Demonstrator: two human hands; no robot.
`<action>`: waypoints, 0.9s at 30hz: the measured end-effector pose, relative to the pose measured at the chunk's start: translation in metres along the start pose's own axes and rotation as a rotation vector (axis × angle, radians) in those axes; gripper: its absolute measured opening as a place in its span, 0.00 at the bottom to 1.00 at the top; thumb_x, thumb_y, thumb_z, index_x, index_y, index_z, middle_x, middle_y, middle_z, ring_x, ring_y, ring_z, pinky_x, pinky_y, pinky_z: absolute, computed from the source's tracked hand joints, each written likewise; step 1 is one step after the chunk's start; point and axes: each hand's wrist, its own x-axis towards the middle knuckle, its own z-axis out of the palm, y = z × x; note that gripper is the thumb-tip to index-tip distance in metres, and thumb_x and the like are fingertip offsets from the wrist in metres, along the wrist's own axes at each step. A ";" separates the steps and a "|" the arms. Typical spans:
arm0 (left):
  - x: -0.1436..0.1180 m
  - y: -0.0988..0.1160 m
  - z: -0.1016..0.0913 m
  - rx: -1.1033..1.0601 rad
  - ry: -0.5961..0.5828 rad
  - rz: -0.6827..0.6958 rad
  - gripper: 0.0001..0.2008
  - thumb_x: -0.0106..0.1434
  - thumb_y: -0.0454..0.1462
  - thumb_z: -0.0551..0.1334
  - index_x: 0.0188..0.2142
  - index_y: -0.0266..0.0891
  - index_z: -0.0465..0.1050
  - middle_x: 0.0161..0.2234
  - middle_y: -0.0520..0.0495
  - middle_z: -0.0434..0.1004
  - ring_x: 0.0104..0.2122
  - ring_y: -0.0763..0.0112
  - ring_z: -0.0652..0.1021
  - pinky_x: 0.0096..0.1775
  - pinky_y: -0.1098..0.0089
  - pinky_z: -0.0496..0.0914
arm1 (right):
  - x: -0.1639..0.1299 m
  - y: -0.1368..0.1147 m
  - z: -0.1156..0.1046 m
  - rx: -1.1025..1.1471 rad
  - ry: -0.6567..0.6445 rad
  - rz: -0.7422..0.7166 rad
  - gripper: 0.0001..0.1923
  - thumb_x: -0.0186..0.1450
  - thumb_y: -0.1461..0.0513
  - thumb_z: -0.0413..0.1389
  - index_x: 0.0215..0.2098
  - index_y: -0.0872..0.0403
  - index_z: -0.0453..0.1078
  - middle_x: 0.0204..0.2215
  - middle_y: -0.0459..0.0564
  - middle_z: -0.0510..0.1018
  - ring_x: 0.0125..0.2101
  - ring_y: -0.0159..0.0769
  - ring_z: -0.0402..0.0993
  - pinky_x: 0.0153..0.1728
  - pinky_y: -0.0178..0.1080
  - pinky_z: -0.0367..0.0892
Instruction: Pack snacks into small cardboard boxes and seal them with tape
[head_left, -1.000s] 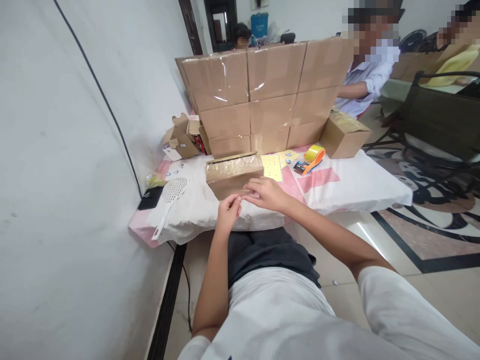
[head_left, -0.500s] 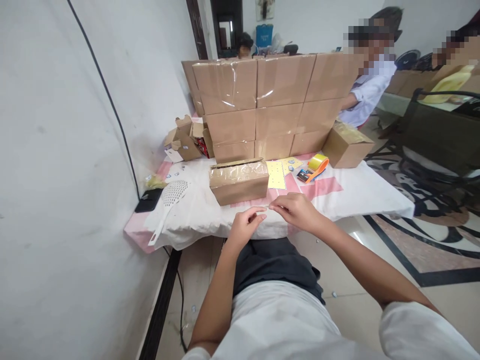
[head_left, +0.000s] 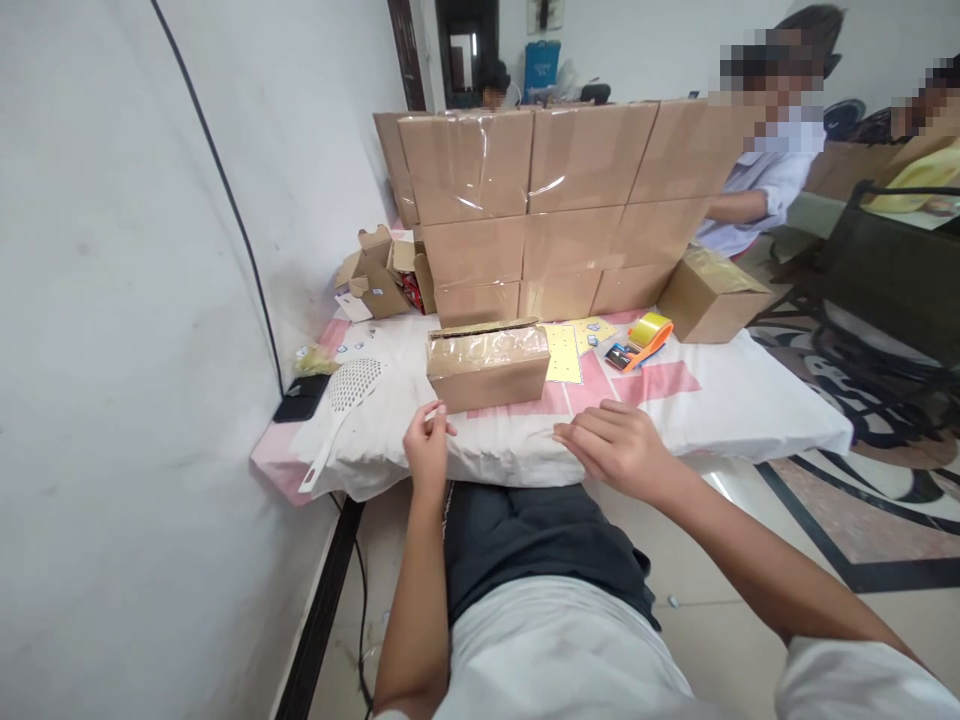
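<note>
A person seated at a desk (head_left: 750, 400) draped in white and pink cloth works before a small brown cardboard box wrapped in clear tape (head_left: 488, 365), which lies on the cloth near the front edge, at 12 o'clock from both hands. The left hand (head_left: 426, 447), just below the box's lower left corner, has its fingertips pinched together on something too small to make out. The right hand (head_left: 616, 446) rests at the desk's edge, fingers loosely extended and close together, holding nothing. A white perforated plastic scoop (head_left: 346, 392) lies at 10 o'clock; a yellow tape roll in an orange dispenser (head_left: 646, 335) at 2 o'clock. Behind, a wall of stacked taped cartons (head_left: 555, 200) rises.
</note>
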 end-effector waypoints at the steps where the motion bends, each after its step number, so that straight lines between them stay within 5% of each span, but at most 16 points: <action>1: 0.006 -0.003 -0.006 0.034 0.054 0.047 0.14 0.64 0.47 0.63 0.37 0.38 0.77 0.20 0.54 0.72 0.19 0.75 0.67 0.26 0.75 0.62 | 0.000 0.003 -0.004 -0.003 -0.004 0.029 0.14 0.74 0.63 0.51 0.30 0.50 0.71 0.21 0.47 0.72 0.25 0.35 0.66 0.28 0.42 0.54; 6: 0.024 0.023 0.000 0.265 -0.020 0.428 0.15 0.70 0.44 0.57 0.34 0.41 0.78 0.30 0.46 0.81 0.35 0.64 0.79 0.42 0.67 0.70 | 0.012 0.030 -0.015 -0.034 -0.115 0.183 0.15 0.75 0.60 0.47 0.37 0.51 0.74 0.30 0.50 0.75 0.25 0.34 0.67 0.25 0.40 0.51; 9: 0.039 0.056 0.031 0.444 -0.169 0.707 0.18 0.74 0.41 0.51 0.47 0.41 0.79 0.48 0.41 0.82 0.53 0.58 0.77 0.58 0.59 0.65 | 0.028 0.051 -0.016 -0.023 -0.175 0.258 0.16 0.75 0.58 0.46 0.39 0.51 0.75 0.39 0.53 0.76 0.24 0.32 0.67 0.25 0.38 0.51; 11: 0.051 0.070 0.053 0.594 -0.278 0.815 0.21 0.74 0.41 0.50 0.58 0.41 0.74 0.60 0.40 0.75 0.63 0.56 0.69 0.65 0.54 0.57 | 0.042 0.065 -0.015 0.030 -0.204 0.260 0.15 0.74 0.57 0.47 0.39 0.51 0.75 0.44 0.54 0.75 0.25 0.32 0.67 0.26 0.38 0.53; 16: 0.067 0.068 0.085 0.892 -0.397 0.778 0.27 0.72 0.46 0.53 0.66 0.38 0.64 0.68 0.39 0.63 0.68 0.52 0.62 0.68 0.48 0.50 | 0.081 0.106 0.001 0.282 -0.281 0.222 0.12 0.74 0.58 0.48 0.39 0.53 0.71 0.45 0.54 0.74 0.34 0.37 0.72 0.34 0.39 0.61; 23: 0.059 0.058 0.082 0.892 -0.343 0.745 0.32 0.71 0.46 0.56 0.70 0.38 0.56 0.65 0.38 0.68 0.67 0.54 0.65 0.67 0.51 0.53 | 0.125 0.150 0.058 0.506 -0.405 0.224 0.13 0.73 0.56 0.48 0.33 0.52 0.67 0.34 0.50 0.72 0.34 0.37 0.68 0.37 0.38 0.61; 27: 0.058 0.056 0.082 0.934 -0.343 0.804 0.26 0.73 0.43 0.54 0.68 0.49 0.61 0.67 0.42 0.66 0.67 0.53 0.64 0.67 0.48 0.52 | 0.139 0.159 0.084 0.499 -0.455 0.216 0.12 0.70 0.58 0.51 0.29 0.52 0.65 0.31 0.49 0.71 0.31 0.36 0.65 0.34 0.38 0.58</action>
